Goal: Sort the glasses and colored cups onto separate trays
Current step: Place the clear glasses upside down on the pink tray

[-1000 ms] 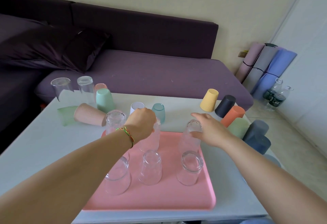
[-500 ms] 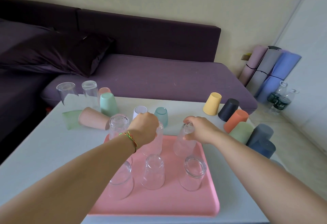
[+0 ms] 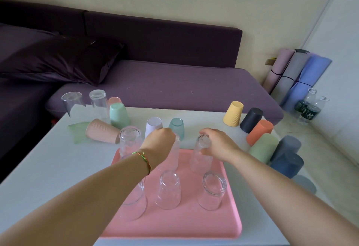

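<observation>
Change: my right hand (image 3: 217, 143), flat and reaching a second ago, has closed on the back-right glass (image 3: 201, 158). My left hand (image 3: 160, 142) has stayed on the back-middle glass (image 3: 172, 158).
Left grip: fingers curled down over the glass's upturned base, holding it from above. There is a woven bracelet (image 3: 143, 157) on that wrist.
Right grip: thumb and fingers wrapped round the top of the glass, holding it. I cannot tell whether its rim is off the tray.
Tray: the pink tray (image 3: 174, 224) lies on the white table (image 3: 48, 168), nearest me.
Glasses on tray: all upside down, in two rows of three. The two I hold stand in the back row with the back-left glass (image 3: 129, 140). The front-left glass (image 3: 136, 203), front-middle glass (image 3: 168, 190) and front-right glass (image 3: 212, 191) stand nearer me.
Glasses off tray: the far-left glass (image 3: 72, 102) and its neighbour glass (image 3: 98, 100) stand at the table's far left corner.
Cups, left: a mint cup (image 3: 118, 114) stands upside down, and a pink ribbed cup (image 3: 103, 131) lies on its side.
Cups, middle: a white cup (image 3: 153, 129) and a teal cup (image 3: 176, 128) stand just beyond my left hand.
Cups, right: a yellow cup (image 3: 233, 113), a dark cup (image 3: 251, 120), an orange cup (image 3: 259, 132), a pale green cup (image 3: 263, 148) and a navy cup (image 3: 287, 165) are clustered along the right edge of the table.
</observation>
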